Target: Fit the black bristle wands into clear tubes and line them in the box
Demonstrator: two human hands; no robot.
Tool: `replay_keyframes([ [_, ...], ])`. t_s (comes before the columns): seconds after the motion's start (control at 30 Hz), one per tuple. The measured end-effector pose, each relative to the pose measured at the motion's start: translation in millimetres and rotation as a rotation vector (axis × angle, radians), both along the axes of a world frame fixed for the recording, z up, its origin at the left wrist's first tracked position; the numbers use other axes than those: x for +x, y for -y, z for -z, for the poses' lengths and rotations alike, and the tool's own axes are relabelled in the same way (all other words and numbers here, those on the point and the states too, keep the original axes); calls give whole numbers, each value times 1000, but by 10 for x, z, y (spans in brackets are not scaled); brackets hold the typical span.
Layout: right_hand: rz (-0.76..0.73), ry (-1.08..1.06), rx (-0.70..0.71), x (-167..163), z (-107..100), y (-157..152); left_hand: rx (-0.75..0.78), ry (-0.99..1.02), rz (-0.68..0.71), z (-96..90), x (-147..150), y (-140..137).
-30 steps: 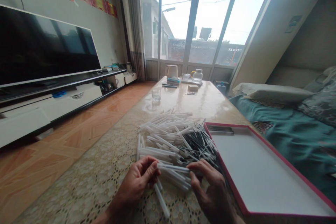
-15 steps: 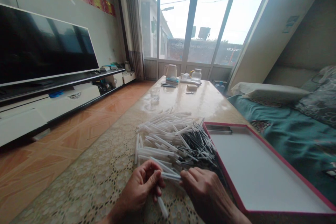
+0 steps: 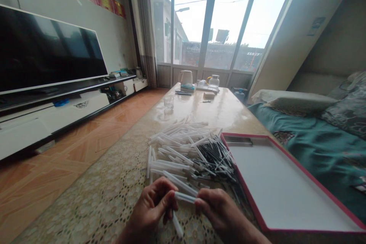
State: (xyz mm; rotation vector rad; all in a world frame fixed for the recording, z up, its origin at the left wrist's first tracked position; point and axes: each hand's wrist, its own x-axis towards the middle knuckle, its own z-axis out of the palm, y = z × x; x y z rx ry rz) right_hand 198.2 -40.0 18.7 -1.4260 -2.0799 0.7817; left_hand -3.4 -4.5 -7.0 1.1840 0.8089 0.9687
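Between my two hands runs a slim white translucent plastic tube [image 3: 185,197], held level above the table. My left hand [image 3: 154,207] pinches its left end between thumb and forefinger. A second white tube [image 3: 177,225] slants down from the lower fingers of that same hand. My right hand [image 3: 221,211] is closed round the other end, and its fingertips are partly hidden. Just beyond lies a heap of similar white tubes [image 3: 177,137]. Thin dark sticks with pale sections [image 3: 215,152], resembling pen refills, are piled at its right side.
A shallow pink-rimmed white tray [image 3: 286,190] lies at the right, with a few dark sticks [image 3: 238,141] at its far end. Farther along the patterned table [image 3: 108,194] stand a drinking glass [image 3: 168,103], a glass jug [image 3: 214,81] and a kettle [image 3: 186,77].
My right hand has dropped slightly toward me, and the tube between my hands has shifted slightly down with it. The left hand stays nearly in place, still gripping both tubes.
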Motion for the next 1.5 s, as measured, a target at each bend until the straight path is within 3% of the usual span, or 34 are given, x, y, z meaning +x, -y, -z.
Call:
replay_keyframes([
  [0.17, 98, 15, 86, 45, -97, -41, -14, 17, -44, -2, 52, -46],
  [0.33, 475, -85, 323, 508, -374, -155, 9, -30, -164, -4, 52, -83],
  [0.4, 605, 106, 286, 773, -481, -238, 2, -41, -203, -22, 44, -88],
  [0.47, 649, 463, 170, 1031, -534, -337, 0, -44, -229, -49, 41, -88],
  [0.5, 670, 540, 146, 1149, -534, -388, 0, -44, -243, -64, 42, -87],
  [0.73, 687, 874, 110, 1630, -220, -684, -32, 0, -298, -80, 47, -95],
  [1.0, 555, 978, 202, 1715, 31, -1014, -43, -24, -305, -30, 32, -110],
  [1.2, 592, 961, 274, 1694, 107, -1099, -38, -35, -308, -39, 30, -91],
  [1.37, 675, 854, 328, 1595, 31, -1081, 12, -112, -272, -33, 27, -56],
  [1.5, 648, 682, 385, 1196, -141, -854, 23, -191, -221, -34, 25, -17],
])
